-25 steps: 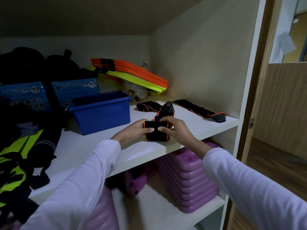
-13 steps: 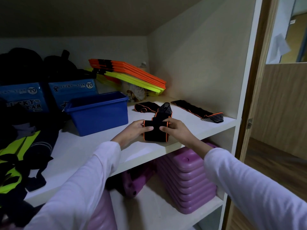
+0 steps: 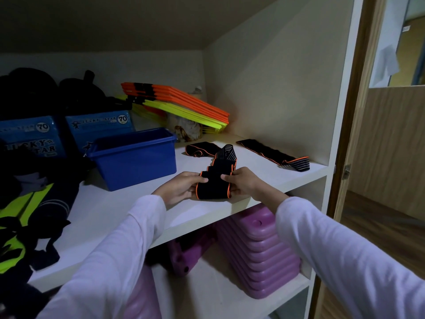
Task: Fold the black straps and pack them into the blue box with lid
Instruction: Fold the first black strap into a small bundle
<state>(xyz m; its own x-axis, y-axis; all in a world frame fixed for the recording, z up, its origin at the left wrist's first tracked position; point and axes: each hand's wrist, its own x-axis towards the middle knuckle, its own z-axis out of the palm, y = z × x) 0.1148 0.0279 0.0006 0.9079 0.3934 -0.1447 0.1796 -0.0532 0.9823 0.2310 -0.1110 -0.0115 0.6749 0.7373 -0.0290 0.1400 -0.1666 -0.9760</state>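
Near the middle of the frame, at the front edge of the white shelf (image 3: pixel 115 210), both hands held the folded stack of a black strap (image 3: pixel 212 186) with orange edging. The left hand (image 3: pixel 178 188) gripped the stack's left side, thumb on top and fingers curled under; the right hand (image 3: pixel 245 184) pinched the right side the same way. The strap's unfolded tail ran up and away to a grey-striped end (image 3: pixel 226 151) lying on the shelf. A second strap (image 3: pixel 273 155) lay flat toward the right of the frame, well apart. The blue box (image 3: pixel 135 161) sat open, left of centre, near the left hand; no lid could be seen, and its inside was hidden.

The layers looked springy, so a loosened pinch on either side could have let the stack fan open. It also sat right at the shelf's lip, where a slip might have dropped it onto the purple stacked blocks (image 3: pixel 259 256) below. Lifting before the tail was folded in could have dragged it across the shelf.

Compared with a second earlier, the stack seemed a fold thicker and the free tail shorter, and the thumbs had come closer together on top. The box and the second strap had not moved.
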